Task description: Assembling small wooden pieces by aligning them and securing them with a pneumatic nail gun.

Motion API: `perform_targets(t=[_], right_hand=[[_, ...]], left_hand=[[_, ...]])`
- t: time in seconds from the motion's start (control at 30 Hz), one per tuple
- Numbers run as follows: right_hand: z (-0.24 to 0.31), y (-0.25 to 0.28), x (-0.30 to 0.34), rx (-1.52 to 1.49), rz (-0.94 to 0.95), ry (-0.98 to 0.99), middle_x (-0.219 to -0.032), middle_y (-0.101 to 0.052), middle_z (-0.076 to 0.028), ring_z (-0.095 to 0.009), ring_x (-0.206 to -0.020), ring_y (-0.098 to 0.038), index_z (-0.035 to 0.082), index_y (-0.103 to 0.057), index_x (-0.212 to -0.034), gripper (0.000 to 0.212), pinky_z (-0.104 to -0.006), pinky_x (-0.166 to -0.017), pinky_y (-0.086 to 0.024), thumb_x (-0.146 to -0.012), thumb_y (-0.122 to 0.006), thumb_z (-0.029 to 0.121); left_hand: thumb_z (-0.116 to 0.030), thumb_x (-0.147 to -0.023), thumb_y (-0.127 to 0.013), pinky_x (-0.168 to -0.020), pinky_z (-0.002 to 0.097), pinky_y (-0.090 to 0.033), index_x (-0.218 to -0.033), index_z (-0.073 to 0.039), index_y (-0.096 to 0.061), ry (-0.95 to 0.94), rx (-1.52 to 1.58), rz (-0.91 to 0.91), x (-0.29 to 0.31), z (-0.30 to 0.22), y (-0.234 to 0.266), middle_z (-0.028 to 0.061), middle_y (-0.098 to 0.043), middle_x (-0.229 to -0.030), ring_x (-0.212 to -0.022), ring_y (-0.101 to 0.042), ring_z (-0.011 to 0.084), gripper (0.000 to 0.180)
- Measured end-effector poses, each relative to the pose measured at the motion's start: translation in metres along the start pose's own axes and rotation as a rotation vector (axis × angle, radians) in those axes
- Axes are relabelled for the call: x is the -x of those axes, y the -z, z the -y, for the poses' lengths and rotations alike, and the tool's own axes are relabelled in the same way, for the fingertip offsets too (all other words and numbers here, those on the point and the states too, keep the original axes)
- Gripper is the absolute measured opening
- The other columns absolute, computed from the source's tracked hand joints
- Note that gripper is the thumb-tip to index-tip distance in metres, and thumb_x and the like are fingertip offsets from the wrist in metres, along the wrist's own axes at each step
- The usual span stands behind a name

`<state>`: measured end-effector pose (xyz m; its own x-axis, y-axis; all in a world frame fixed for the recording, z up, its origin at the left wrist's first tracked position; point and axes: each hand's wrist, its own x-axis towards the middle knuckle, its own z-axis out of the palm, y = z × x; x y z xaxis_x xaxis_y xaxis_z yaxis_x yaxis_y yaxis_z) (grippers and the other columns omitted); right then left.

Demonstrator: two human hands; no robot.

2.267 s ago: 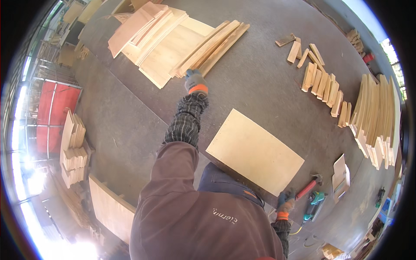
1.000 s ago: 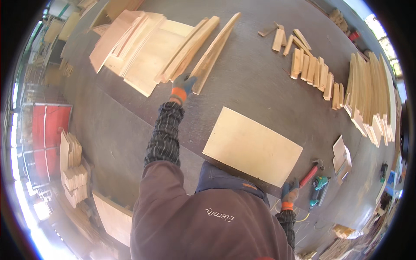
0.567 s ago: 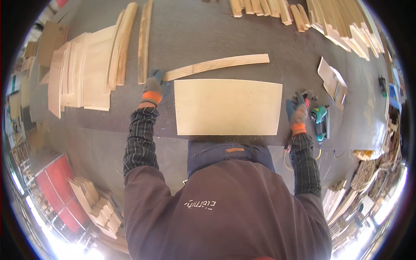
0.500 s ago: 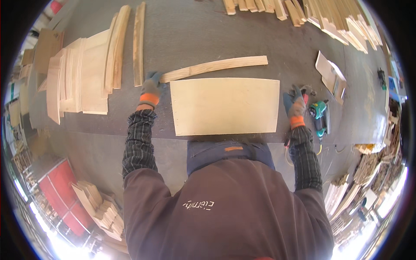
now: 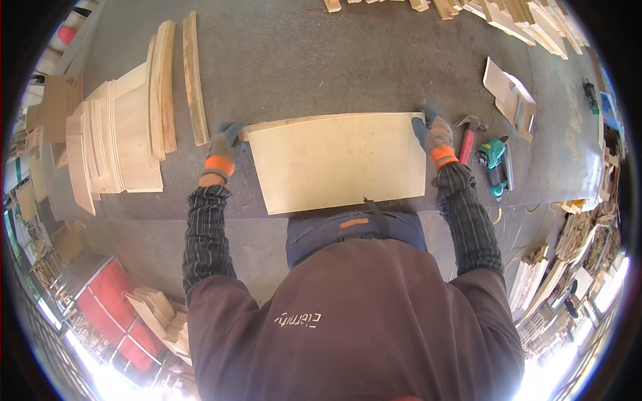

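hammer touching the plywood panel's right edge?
Apart. Head view shows bare grey floor and the right hand between the hammer and the plywood panel.

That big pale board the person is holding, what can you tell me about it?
The board is a thin rectangular sheet of pale, plywood-like wood, smooth with a few faint specks. It lies flat on the grey floor in front of the person, long side across. The gloved left hand grips its far left corner, the gloved right hand its far right corner. A narrow wooden strip lies along its far edge.
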<state>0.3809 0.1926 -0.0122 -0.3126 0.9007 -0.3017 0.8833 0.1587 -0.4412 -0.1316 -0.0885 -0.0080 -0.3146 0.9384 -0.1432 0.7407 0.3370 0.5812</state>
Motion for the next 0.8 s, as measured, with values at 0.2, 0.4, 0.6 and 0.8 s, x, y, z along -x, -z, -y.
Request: perform_targets(t=[0.2,0.4,0.6,0.8], right_hand=[[-0.011,-0.002,0.008,-0.142,0.064,-0.036,-0.138,-0.069,-0.022,-0.037,-0.128,-0.066,0.008,-0.064,-0.144,0.056,-0.042,-0.109,-0.051,-0.096,-0.068,0.037],[-0.028,-0.024,0.025,-0.14,-0.07,-0.103,-0.132,-0.072,-0.023,-0.036,-0.125,-0.068,0.011,-0.064,-0.144,0.056,-0.0408,-0.105,-0.053,-0.096,-0.071,0.041],[-0.008,-0.015,0.03,-0.159,-0.085,-0.138,-0.125,-0.075,-0.02,-0.035,-0.117,-0.072,0.01,-0.067,-0.139,0.056,-0.041,-0.1,-0.056,-0.095,-0.075,0.042],[-0.012,-0.015,0.025,-0.423,0.044,-0.184,-0.121,-0.077,-0.018,-0.03,-0.11,-0.074,0.006,-0.071,-0.131,0.048,-0.0399,-0.095,-0.058,-0.094,-0.077,0.035]], left_hand=[[0.0,-0.092,-0.064,-0.081,0.0329,-0.057,-0.128,-0.003,-0.072,0.122,0.195,-0.009,0.045,-0.012,-0.004,0.0134,-0.068,-0.121,-0.091,-0.07,0.0225,0.037],[-0.013,-0.093,-0.072,-0.091,0.0356,-0.056,-0.128,0.002,-0.07,0.315,0.268,-0.156,0.047,-0.072,-0.019,0.0184,-0.066,-0.124,-0.104,-0.069,0.0273,0.038],[-0.022,-0.093,-0.074,-0.097,0.0423,-0.056,-0.127,0.004,-0.07,0.341,0.122,-0.321,0.06,-0.06,-0.04,0.023,-0.066,-0.127,-0.108,-0.069,0.0356,0.043],[-0.021,-0.095,-0.07,-0.099,0.0435,-0.055,-0.125,0.004,-0.071,0.516,0.158,-0.378,0.062,-0.072,-0.04,0.0258,-0.067,-0.126,-0.108,-0.069,0.0401,0.038]])
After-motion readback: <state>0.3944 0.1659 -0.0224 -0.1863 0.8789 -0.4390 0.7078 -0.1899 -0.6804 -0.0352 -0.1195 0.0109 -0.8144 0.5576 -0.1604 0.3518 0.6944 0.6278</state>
